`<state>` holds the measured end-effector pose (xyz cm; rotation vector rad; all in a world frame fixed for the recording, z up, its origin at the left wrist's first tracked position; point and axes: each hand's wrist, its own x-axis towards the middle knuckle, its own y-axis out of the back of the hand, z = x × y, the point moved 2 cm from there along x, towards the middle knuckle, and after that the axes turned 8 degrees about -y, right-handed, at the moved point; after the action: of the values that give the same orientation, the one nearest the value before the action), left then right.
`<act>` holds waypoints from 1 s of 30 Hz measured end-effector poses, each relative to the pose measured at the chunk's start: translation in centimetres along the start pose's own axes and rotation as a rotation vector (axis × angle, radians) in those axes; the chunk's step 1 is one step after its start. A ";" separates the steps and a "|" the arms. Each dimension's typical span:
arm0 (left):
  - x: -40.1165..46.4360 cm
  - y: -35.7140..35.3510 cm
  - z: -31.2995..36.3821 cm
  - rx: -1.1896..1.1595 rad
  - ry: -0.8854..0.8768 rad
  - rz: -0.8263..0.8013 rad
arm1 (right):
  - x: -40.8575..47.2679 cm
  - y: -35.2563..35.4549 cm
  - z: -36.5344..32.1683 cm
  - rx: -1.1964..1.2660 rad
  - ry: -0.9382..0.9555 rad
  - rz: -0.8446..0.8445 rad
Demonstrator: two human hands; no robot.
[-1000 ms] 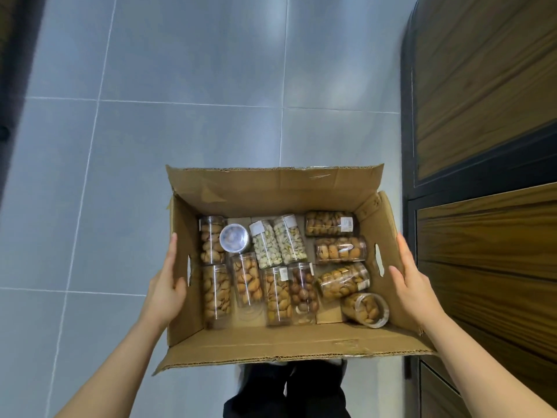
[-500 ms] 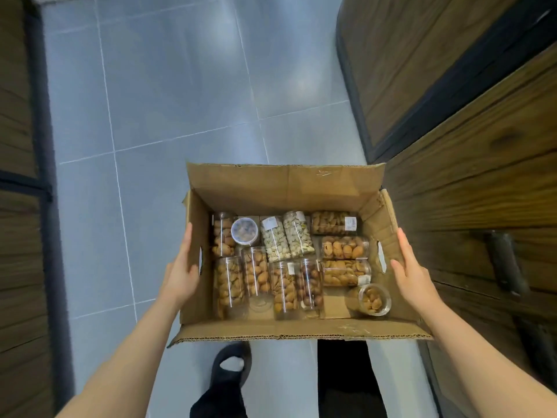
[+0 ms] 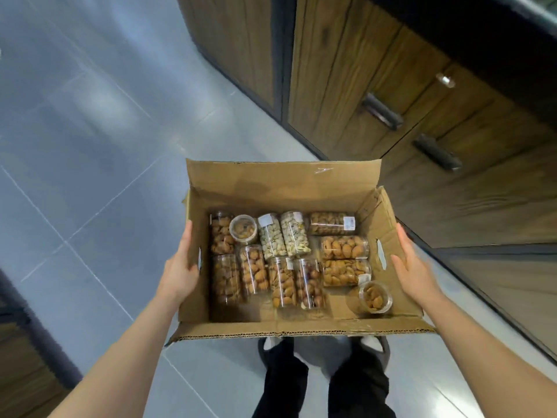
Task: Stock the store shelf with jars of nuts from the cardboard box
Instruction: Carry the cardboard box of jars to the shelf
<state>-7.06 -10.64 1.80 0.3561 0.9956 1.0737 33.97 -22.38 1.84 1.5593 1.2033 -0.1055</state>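
The cardboard box [image 3: 283, 188] of jars of nuts [image 3: 283, 260] hangs between both grips: left hand [image 3: 180, 267] and right hand [image 3: 414, 267], fingers straight, press flat against its side walls

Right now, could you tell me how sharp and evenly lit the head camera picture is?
Head view: the cardboard box and its jars are fairly sharp; the tiled floor is smeared by motion blur and carries pale glare; the wood cabinets bend with wide-angle distortion; both the left hand and right hand look evenly lit.
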 end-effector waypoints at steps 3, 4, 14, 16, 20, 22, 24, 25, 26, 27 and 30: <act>-1.6 -1.9 3.1 0.059 -0.073 -0.081 | -3.9 1.3 5.1 0.075 -0.080 0.022; -2.2 -2.6 4.2 0.077 -0.096 -0.105 | -5.2 1.7 6.8 0.101 -0.097 0.033; -10.4 -15.4 16.9 0.260 -0.353 -0.327 | -18.3 6.3 27.4 0.346 -0.306 0.169; -12.9 -19.0 19.7 0.297 -0.414 -0.359 | -20.9 7.2 32.5 0.387 -0.352 0.202; -18.5 -26.9 24.1 0.354 -0.480 -0.417 | -25.7 8.4 42.3 0.441 -0.435 0.256; -21.8 -31.1 26.1 0.356 -0.527 -0.461 | -28.4 8.9 47.6 0.461 -0.471 0.290; -25.2 -35.8 28.2 0.376 -0.583 -0.495 | -31.5 9.4 53.2 0.484 -0.510 0.327; -26.9 -37.9 29.2 0.391 -0.598 -0.510 | -32.9 9.7 55.7 0.499 -0.534 0.339; -28.7 -40.0 30.2 0.405 -0.615 -0.534 | -34.4 10.0 58.2 0.526 -0.560 0.356; -30.8 -42.7 31.5 0.423 -0.641 -0.562 | -36.3 10.5 61.2 0.561 -0.592 0.381; -35.3 -47.6 34.6 0.479 -0.688 -0.588 | -39.7 11.1 67.2 0.611 -0.644 0.414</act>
<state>44.02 -56.30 5.93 0.7099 0.6475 0.1307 56.74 -97.57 8.08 2.0459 0.3298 -0.6958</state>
